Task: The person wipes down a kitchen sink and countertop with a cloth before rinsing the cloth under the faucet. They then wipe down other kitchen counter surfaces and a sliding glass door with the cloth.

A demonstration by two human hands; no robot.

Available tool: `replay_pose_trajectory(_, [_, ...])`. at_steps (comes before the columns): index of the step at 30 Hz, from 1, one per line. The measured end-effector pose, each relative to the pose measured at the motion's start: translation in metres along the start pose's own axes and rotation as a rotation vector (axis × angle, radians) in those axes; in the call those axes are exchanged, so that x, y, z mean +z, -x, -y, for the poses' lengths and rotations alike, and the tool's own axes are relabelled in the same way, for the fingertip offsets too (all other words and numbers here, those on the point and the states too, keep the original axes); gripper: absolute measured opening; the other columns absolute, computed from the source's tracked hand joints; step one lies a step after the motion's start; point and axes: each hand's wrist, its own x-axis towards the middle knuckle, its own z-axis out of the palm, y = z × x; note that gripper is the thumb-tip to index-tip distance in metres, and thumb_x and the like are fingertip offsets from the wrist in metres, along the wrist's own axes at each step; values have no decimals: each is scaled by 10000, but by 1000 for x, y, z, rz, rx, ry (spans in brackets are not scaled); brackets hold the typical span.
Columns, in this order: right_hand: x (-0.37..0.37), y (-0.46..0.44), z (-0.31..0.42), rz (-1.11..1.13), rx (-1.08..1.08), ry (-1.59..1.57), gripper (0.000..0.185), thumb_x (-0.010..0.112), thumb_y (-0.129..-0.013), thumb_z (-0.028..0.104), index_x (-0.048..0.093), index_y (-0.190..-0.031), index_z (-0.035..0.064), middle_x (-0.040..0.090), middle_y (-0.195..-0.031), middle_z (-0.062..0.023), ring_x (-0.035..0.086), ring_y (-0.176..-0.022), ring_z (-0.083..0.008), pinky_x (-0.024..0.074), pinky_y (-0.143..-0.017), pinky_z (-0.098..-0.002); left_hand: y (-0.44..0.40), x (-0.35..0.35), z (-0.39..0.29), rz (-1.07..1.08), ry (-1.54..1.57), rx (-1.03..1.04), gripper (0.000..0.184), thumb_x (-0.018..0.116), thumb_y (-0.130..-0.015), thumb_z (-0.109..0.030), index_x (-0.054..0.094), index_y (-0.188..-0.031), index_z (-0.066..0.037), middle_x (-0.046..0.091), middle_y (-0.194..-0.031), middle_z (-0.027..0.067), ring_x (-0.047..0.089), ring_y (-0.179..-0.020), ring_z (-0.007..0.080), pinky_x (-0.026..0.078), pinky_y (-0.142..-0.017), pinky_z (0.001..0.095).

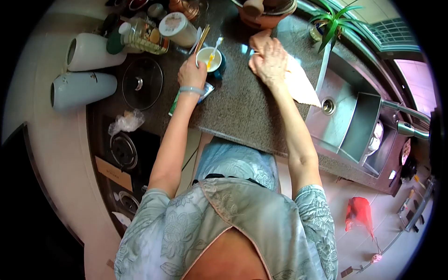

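My left hand (192,73), with a pale bangle at the wrist, is closed on a cup (216,72) that is white inside and dark teal outside. My thumb lies at its rim. A toothbrush with a white and yellow handle (214,55) leans in the cup. Chopsticks (204,37) and a spoon (198,36) stick up just beyond my fingers; whether I hold them too is hidden. On the right, my right hand (270,63) presses down on a pale cloth (301,86), its fingers over a bunched pinkish part. A green and white packet (204,93) lies under my left wrist.
A clay pot (266,16) stands at the back. To the right are a steel sink (338,88) and a potted plant (332,23). Jars (177,29), a glass lid (142,84), white canisters (84,88) and a stove (123,149) are on the left.
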Motion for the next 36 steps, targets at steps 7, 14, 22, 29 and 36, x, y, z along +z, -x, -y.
replay_pose_trajectory(7, [-42, 73, 88, 166, -223, -161, 505, 572, -824, 302, 520, -1249, 33, 425, -1397, -199, 414, -1277, -362, 336, -1049, -505, -30, 4, -20, 51, -7, -100, 361, 502, -874, -330, 698, -1057, -88, 666, -964, 252, 624, -937, 452, 490, -843, 510])
replay_pose_trajectory(14, [-82, 133, 95, 404, -548, -403, 505, 652, -744, 204, 567, -1225, 78, 428, -1434, -136, 399, -1310, -315, 313, -1096, -474, -55, 18, -36, 76, -10, -86, 353, 534, -853, -281, 691, -1028, -17, 658, -966, 288, 630, -922, 469, 501, -850, 514])
replay_pose_trajectory(22, [-24, 53, 83, 199, -292, -292, 578, 620, -783, 200, 483, -1339, 123, 467, -1397, -142, 429, -1298, -301, 329, -1086, -465, -1, 4, 7, 81, 77, 194, 479, 682, -827, -305, 605, -1218, -40, 651, -1045, 174, 596, -1013, 337, 452, -898, 433])
replay_pose_trajectory(29, [-50, 95, 112, 193, 16, -332, 749, 722, -691, 194, 412, -1364, 91, 377, -1436, -180, 409, -1270, -364, 304, -1081, -493, 102, -26, 55, 123, -271, 389, 562, 763, -733, -146, 593, -1268, -163, 391, -1420, 233, 382, -1251, 447, 323, -1065, 491])
replay_pose_trajectory(36, [-90, 204, 83, 376, -323, -389, 732, 731, -729, 255, 432, -1378, 95, 327, -1508, -130, 326, -1380, -319, 236, -1139, -494, 81, -15, 67, 86, -170, 422, 485, 742, -802, -156, 594, -1264, -168, 374, -1433, 244, 372, -1268, 454, 366, -1038, 498])
